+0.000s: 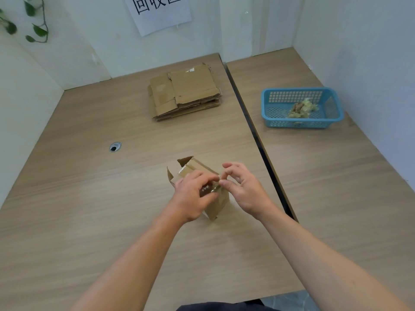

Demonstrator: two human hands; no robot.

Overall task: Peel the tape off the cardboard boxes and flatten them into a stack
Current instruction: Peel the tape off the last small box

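A small brown cardboard box (219,204) lies tilted on the wooden table (94,198), its far flaps open. My left hand (190,196) grips the box from above, fingers curled over its top. Clear tape (211,187) runs across the box top. My right hand (243,189) pinches the end of that tape at the box's right edge between thumb and forefinger. A stack of flattened cardboard boxes (186,90) rests at the far middle of the table.
A blue plastic basket (302,108) with a wad of peeled tape (302,107) stands on the right table. A dark gap (253,129) separates the two tables. A cable hole (115,147) sits to the left. Walls enclose the far side and both sides.
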